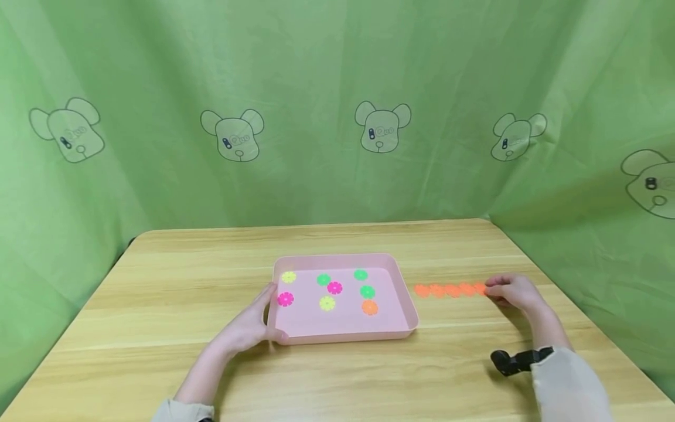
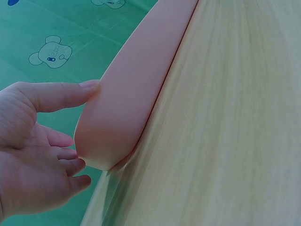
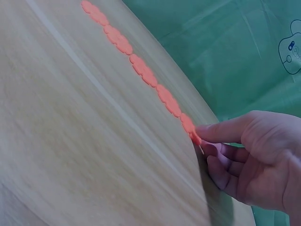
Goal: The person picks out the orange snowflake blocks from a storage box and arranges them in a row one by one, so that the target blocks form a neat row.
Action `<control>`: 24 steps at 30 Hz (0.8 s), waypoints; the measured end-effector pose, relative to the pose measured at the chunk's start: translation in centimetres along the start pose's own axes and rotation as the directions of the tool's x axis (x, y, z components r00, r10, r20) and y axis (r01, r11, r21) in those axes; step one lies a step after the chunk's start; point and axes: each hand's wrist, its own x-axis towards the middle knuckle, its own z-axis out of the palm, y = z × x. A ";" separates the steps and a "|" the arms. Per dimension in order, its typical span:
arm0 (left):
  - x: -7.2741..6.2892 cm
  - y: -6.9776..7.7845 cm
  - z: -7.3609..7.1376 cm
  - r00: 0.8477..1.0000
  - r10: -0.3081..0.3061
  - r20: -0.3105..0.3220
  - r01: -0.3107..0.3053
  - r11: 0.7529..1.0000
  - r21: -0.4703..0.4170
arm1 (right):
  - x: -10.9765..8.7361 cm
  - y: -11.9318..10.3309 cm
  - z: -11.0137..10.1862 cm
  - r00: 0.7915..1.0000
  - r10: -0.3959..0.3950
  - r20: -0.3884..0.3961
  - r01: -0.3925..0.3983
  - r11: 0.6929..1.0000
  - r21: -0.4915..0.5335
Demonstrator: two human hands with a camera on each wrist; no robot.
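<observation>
My left hand (image 1: 245, 328) grips the near left corner of a shallow pink tray (image 1: 343, 337). In the left wrist view its thumb (image 2: 87, 87) lies against the tray wall, with the other fingers around the corner. To the right of the tray, several orange flower-shaped discs (image 1: 452, 291) lie end to end in a straight row on the table. My right hand (image 1: 519, 295) is at the row's right end, its thumb and fingertips pinching an orange flower-shaped disc (image 3: 189, 125). The fingertips partly cover that disc.
Inside the tray are two yellow discs (image 1: 327, 303), two pink discs (image 1: 285, 299), three green discs (image 1: 367, 292) and one orange disc (image 1: 370, 307). The wooden table (image 1: 337, 384) ends at a green curtain (image 1: 311, 187) behind and at the sides.
</observation>
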 end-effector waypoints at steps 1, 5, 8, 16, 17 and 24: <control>0.0 0.0 0.0 1.000 -0.001 0.000 0.001 1.000 -0.004 | 0.0 -0.1 0.0 1.000 0.001 0.001 -0.001 1.000 -0.008; -0.1 0.0 0.0 1.000 -0.005 0.003 0.005 1.000 -0.012 | 0.1 -0.2 0.1 1.000 0.005 0.014 -0.005 1.000 -0.021; -0.1 0.0 0.0 1.000 -0.005 0.001 0.005 1.000 -0.008 | 0.2 -0.3 0.1 1.000 0.015 0.011 -0.015 0.999 -0.032; -0.1 0.0 -0.1 1.000 0.002 0.000 -0.002 1.000 -0.005 | 0.3 -0.2 0.1 1.000 0.022 0.004 -0.022 0.999 -0.047; -0.1 0.0 -0.1 1.000 0.002 0.000 -0.002 1.000 -0.005 | 0.3 -0.2 0.1 1.000 0.022 0.001 -0.022 0.999 -0.050; -0.2 0.2 -0.1 1.000 0.005 0.003 -0.005 1.000 -0.004 | -0.1 -0.5 -0.3 1.000 -0.014 0.026 0.015 0.999 -0.047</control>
